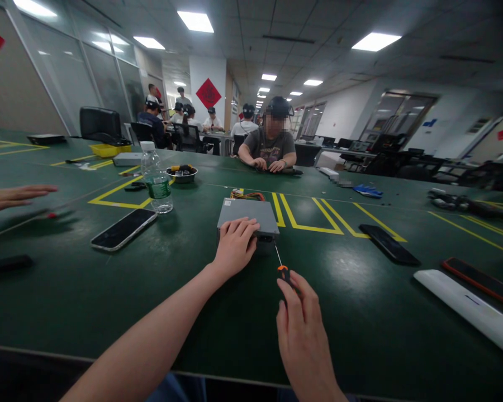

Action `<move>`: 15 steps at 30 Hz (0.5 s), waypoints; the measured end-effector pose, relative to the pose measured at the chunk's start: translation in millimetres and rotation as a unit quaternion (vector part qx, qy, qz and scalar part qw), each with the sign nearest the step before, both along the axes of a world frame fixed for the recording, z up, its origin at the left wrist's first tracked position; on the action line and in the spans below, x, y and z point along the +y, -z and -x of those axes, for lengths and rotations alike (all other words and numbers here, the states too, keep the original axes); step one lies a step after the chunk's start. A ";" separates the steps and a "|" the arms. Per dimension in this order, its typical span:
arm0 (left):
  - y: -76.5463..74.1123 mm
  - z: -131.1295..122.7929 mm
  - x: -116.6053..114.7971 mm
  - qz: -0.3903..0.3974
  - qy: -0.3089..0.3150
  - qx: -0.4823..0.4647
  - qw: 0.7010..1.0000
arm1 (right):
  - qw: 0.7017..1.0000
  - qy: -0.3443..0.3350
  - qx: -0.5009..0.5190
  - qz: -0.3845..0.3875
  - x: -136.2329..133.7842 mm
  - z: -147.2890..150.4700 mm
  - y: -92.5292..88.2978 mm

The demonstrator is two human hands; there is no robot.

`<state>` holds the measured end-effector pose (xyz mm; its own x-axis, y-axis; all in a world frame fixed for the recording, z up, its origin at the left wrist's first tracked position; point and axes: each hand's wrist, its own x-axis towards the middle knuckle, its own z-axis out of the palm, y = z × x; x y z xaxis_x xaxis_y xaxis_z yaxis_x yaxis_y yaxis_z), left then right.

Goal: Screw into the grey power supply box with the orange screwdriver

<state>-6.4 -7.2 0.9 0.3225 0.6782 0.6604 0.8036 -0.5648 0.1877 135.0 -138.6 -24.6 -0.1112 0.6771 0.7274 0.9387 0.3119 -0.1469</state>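
A grey metal box (pixel 248 216) with coloured wires (pixel 247 195) at its far end lies on the green table (pixel 201 301). My left hand (pixel 235 245) rests on its near edge, fingers curled over the top and gripping it. My right hand (pixel 302 332) is closed on a screwdriver (pixel 281 267) with an orange and black handle. Its thin shaft points at the box's near right corner, at or very close to it.
A phone (pixel 123 229) and a water bottle (pixel 156 178) stand to the left, a metal bowl (pixel 181 173) behind them. A dark phone (pixel 388 244), a red-edged phone (pixel 482 282) and a white bar (pixel 469 310) lie right. Another person's hand (pixel 12 196) reaches in at far left; a person (pixel 271 145) sits opposite.
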 end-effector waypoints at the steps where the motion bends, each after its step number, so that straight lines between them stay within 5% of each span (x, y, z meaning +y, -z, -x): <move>1: 0.3 0.0 0.2 -0.001 -0.001 0.000 1.000 | 1.000 -0.012 -0.010 0.002 0.8 0.5 1.1; 9: 1.4 0.3 1.2 -0.001 0.000 0.003 1.000 | 0.996 0.053 0.066 0.019 1.3 -6.5 -7.6; 15: 2.1 0.0 1.2 -0.003 -0.003 0.002 1.000 | 0.999 0.022 0.023 -0.016 -1.7 3.7 -3.4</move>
<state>-6.4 -6.0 -1.2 0.3207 0.6756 0.6638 0.8074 -0.5615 0.1815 131.3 -140.3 -21.1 -0.0484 0.6570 0.7523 0.9441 0.2760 -0.1803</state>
